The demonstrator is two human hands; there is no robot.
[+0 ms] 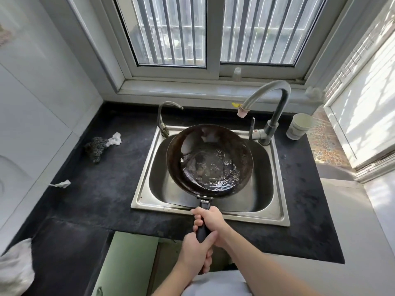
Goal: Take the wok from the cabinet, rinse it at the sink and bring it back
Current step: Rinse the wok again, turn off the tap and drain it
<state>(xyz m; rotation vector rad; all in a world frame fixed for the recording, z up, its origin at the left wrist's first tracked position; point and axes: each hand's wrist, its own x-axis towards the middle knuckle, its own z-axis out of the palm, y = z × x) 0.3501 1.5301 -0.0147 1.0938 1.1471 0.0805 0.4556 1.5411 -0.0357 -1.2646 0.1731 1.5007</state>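
Observation:
A dark round wok hangs over the steel sink, tilted a little, with rippling water pooled in its bottom. Its black handle points back toward me. My right hand grips the handle close to the pan. My left hand grips the same handle further back, just below the right one. The tall faucet arches over the sink's far right corner, its spout above the wok's far rim. No stream of water is visible from it.
A smaller tap stands at the sink's far left corner. Steel wool with a white scrap lies on the black counter to the left. A paper cup sits right of the faucet. A green cabinet door is below the counter.

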